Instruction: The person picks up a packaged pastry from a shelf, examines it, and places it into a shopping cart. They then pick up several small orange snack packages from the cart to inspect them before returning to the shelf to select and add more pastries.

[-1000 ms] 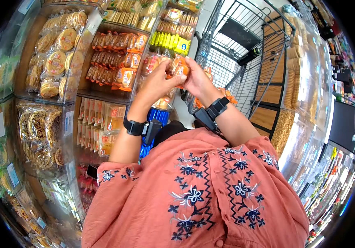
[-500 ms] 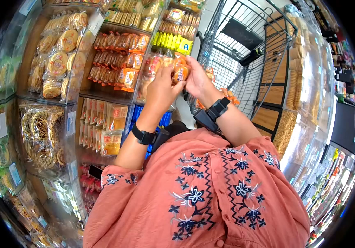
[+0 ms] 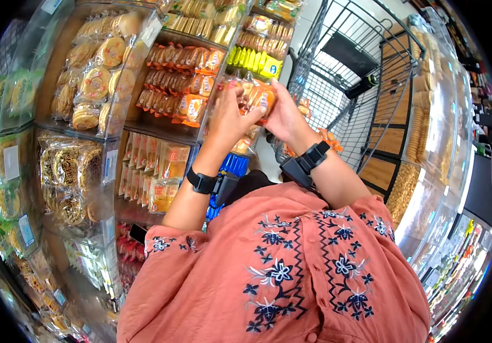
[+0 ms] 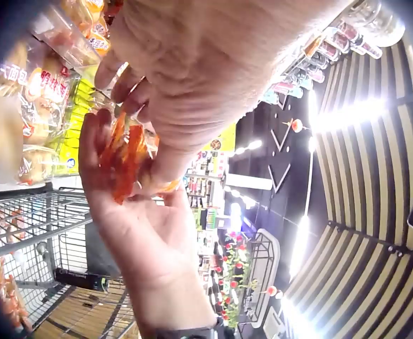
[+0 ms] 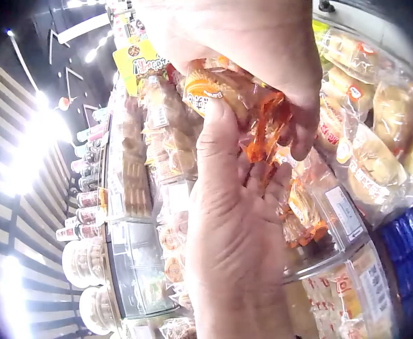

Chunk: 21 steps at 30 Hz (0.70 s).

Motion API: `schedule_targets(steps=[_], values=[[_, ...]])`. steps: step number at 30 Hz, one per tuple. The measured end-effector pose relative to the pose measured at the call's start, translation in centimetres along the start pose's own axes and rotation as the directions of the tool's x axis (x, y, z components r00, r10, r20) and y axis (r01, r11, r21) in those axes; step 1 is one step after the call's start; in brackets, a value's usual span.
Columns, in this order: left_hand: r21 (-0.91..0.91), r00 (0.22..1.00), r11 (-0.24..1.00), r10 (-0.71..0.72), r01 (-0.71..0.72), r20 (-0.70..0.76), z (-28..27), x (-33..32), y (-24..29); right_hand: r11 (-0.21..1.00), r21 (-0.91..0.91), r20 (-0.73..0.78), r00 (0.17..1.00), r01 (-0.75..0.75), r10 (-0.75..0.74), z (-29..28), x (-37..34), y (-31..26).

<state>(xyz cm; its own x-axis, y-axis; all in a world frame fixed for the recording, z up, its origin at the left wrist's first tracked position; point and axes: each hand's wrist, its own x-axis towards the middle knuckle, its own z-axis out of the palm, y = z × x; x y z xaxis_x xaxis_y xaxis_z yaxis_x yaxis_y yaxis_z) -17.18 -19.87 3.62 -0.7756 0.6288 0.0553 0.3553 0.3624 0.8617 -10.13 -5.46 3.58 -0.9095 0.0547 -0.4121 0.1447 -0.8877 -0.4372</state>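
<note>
In front of the body, a small pastry in an orange-and-clear wrapper is between both hands. My left hand grips it from the left, its thumb lying across the printed front. From the right, my right hand holds the other side with curled fingers. The crimped orange wrapper end shows between the hands in the left wrist view. In the right wrist view the label with its orange oval is visible above the left thumb. Fingers hide part of the wrapper.
A wire shopping cart stands ahead to the right, with orange packets inside. Shelf bins at left hold orange-wrapped cakes, round biscuits and yellow packets. Clear-fronted bins line the right side.
The wrapped pastry has been turned in the hands, so its printed face shows more. The left hand has shifted its hold around it. The head view has swung slightly left.
</note>
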Motion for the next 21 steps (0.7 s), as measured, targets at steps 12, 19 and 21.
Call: schedule_targets(steps=[12, 19, 21], values=[[-0.071, 0.965, 0.994, -0.095, 0.080, -0.244, -8.5, 5.1, -4.8, 0.984, -0.164, -0.059, 0.997, -0.066, 0.057, 0.8, 0.5, -0.5], [0.416, 0.866, 0.806, -0.221, 0.421, -0.449, -14.2, 8.6, -21.1, 0.990, -0.103, -0.122, 0.989, -0.098, 0.086, -0.8, -0.4, -0.6], [0.460, 0.844, 0.771, -0.180, 0.440, -0.505, -14.2, 9.2, -23.0, 0.991, -0.091, -0.131, 0.988, -0.097, 0.085, -1.0, -0.4, -0.7]])
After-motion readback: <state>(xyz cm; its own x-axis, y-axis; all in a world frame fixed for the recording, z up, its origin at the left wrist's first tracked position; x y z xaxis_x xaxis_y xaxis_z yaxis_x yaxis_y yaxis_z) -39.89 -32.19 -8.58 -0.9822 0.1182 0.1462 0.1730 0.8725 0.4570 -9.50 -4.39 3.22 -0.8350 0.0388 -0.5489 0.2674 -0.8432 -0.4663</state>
